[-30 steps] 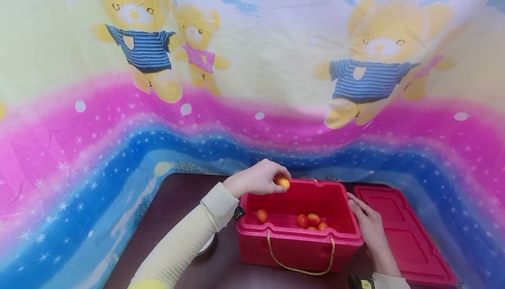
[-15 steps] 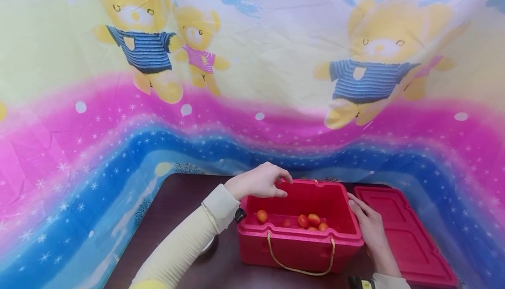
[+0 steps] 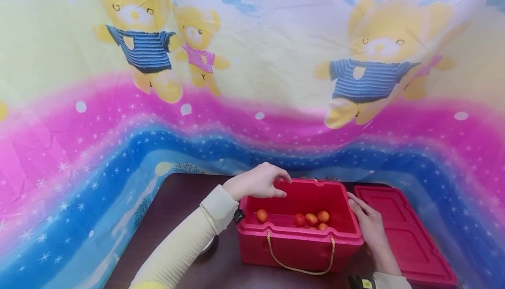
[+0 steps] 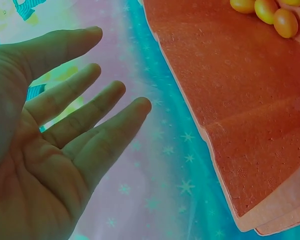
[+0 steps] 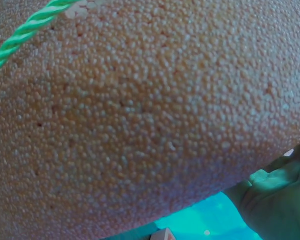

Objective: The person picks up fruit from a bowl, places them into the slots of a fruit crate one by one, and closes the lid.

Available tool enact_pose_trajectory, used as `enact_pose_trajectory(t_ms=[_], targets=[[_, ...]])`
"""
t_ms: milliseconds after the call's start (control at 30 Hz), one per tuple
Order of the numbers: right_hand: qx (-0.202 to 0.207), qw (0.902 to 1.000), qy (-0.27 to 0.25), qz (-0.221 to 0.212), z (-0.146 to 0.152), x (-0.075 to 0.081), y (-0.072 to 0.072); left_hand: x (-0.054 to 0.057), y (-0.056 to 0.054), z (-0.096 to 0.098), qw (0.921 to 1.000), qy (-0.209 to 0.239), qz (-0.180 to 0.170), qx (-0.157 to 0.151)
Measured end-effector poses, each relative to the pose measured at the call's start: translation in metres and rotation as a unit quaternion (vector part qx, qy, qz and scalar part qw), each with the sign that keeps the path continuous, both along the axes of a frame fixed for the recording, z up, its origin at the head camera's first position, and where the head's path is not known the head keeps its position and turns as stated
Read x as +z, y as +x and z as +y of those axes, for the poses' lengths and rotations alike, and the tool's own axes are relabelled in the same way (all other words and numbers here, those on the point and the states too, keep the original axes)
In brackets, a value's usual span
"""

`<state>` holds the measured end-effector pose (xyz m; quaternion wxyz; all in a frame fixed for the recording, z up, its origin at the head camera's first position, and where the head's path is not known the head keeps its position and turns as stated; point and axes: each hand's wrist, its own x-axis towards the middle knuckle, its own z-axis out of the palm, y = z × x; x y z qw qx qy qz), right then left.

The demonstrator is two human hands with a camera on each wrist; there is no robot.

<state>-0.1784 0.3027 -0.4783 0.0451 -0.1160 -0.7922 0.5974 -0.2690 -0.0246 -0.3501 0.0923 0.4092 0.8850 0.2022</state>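
Observation:
A red foam box (image 3: 292, 247) with a yellow rope handle (image 3: 304, 273) stands open on the dark table, several small orange-red cherry tomatoes (image 3: 311, 219) on its floor. One more tomato (image 3: 262, 215) lies apart near its left wall. Over the box's back left rim hangs my left hand (image 3: 258, 181), thumb and fingers spread with nothing between them. The left wrist view shows the bare palm (image 4: 45, 175) beside the box. My right hand (image 3: 371, 225) rests against the box's right outer wall, fingertips at the rim. Part of that hand (image 5: 280, 205) shows past the foam in the right wrist view.
A red lid (image 3: 414, 236) lies flat on the table (image 3: 158, 236) to the right of the box. Left of the box, my left sleeve (image 3: 177, 240) partly hides a white round dish (image 3: 207, 246). A cloth printed with bears (image 3: 252, 83) hangs behind the table.
My left hand has let go of an orange-yellow tomato, which dropped into the box. The tomatoes at the right have shifted, and one more sits among them. My right hand stays in place.

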Motion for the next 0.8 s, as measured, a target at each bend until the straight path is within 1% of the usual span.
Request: enact_pose_trajectory(t_ms=[233, 400, 500, 600, 667, 700, 733, 800], targets=[[-0.008, 0.9999, 0.004, -0.012, 0.002, 0.003, -0.002, 0.002, 0.007, 0.001, 0.9997, 0.019, 0.011, -0.001], [-0.017, 0.9995, 0.009, -0.026, 0.007, 0.007, -0.001, 0.005, 0.019, 0.004, 0.9978, 0.06, 0.021, 0.014], [-0.032, 0.9993, 0.016, -0.012, 0.011, 0.009, 0.002, 0.007, 0.029, 0.007, 0.9953, 0.091, 0.027, 0.021], [-0.051, 0.9982, 0.029, 0.015, 0.016, 0.012, 0.005, 0.009, 0.04, 0.011, 0.9925, 0.111, 0.035, 0.036], [-0.075, 0.9955, 0.05, 0.03, 0.021, 0.013, 0.007, 0.008, 0.047, 0.015, 0.9906, 0.121, 0.047, 0.044], [-0.096, 0.9928, 0.06, 0.037, 0.023, 0.012, 0.008, 0.008, 0.05, 0.018, 0.9896, 0.125, 0.054, 0.046], [-0.123, 0.9884, 0.077, 0.046, 0.026, 0.012, 0.009, 0.006, 0.054, 0.021, 0.9885, 0.131, 0.062, 0.045], [-0.188, 0.9747, 0.106, 0.059, 0.033, 0.007, 0.012, 0.003, 0.062, 0.03, 0.986, 0.142, 0.08, 0.036]])
